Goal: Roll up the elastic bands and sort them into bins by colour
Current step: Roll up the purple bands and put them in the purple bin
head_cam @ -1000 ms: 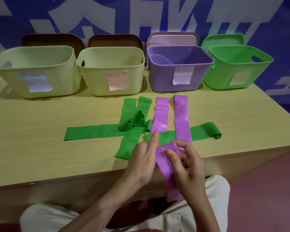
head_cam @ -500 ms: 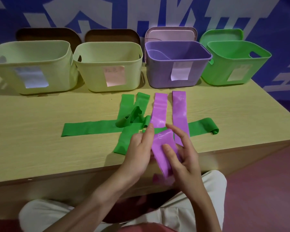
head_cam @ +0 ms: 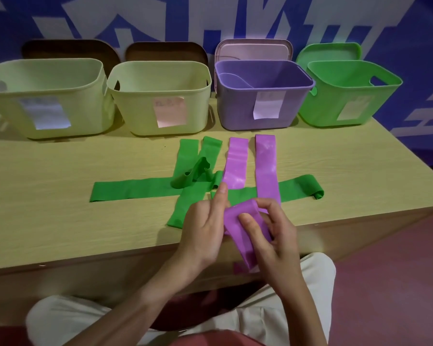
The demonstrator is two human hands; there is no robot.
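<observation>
At lower centre of the frame we see the right hand (head_cam: 273, 236) pinching a purple band (head_cam: 244, 236), thumb on top, its folded end up. The left hand (head_cam: 205, 228) grips the band's left edge, forefinger pointing up. Beyond them, green bands (head_cam: 145, 192) cross on the table (head_cam: 60, 221). The purple bin (head_cam: 263, 93) stands upper right.

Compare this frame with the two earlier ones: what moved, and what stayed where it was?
Both hands, left hand and right hand, keep hold of the purple band and have rolled more of it: the tail hanging over the table edge is shorter than a second ago. The green bands, the other purple strip and the four bins, including the purple bin, have not moved.
</observation>
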